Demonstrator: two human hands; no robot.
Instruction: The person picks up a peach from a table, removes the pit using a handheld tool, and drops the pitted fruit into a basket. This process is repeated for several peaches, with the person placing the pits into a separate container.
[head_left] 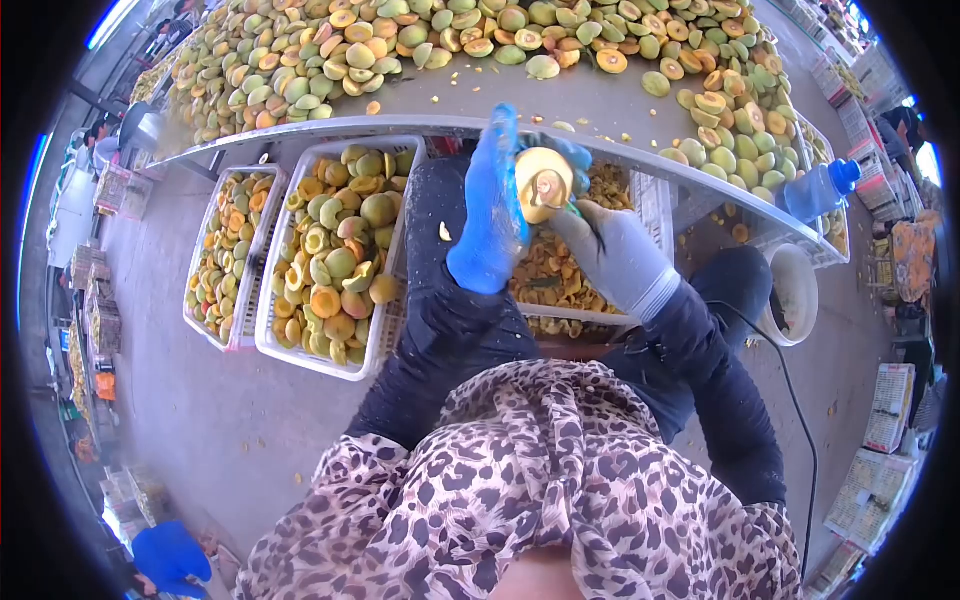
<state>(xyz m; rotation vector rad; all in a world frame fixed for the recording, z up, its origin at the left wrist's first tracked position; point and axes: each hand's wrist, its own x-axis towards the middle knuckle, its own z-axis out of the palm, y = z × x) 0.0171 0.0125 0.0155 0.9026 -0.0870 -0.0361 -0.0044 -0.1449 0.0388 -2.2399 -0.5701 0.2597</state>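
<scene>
My left hand, in a blue glove, holds a halved peach above the near edge of the table. The yellow cut face, with a brownish pit area at its centre, is turned toward me. My right hand, in a grey glove, is closed close against the lower right of the peach half. A small dark green bit shows at its fingertips; whatever it grips is mostly hidden. Below both hands sits a white crate with fruit scraps in it.
A grey table carries a large heap of halved peaches. Two white crates of fruit stand on the floor at left. At right are a blue bottle, a white bucket and a black cable.
</scene>
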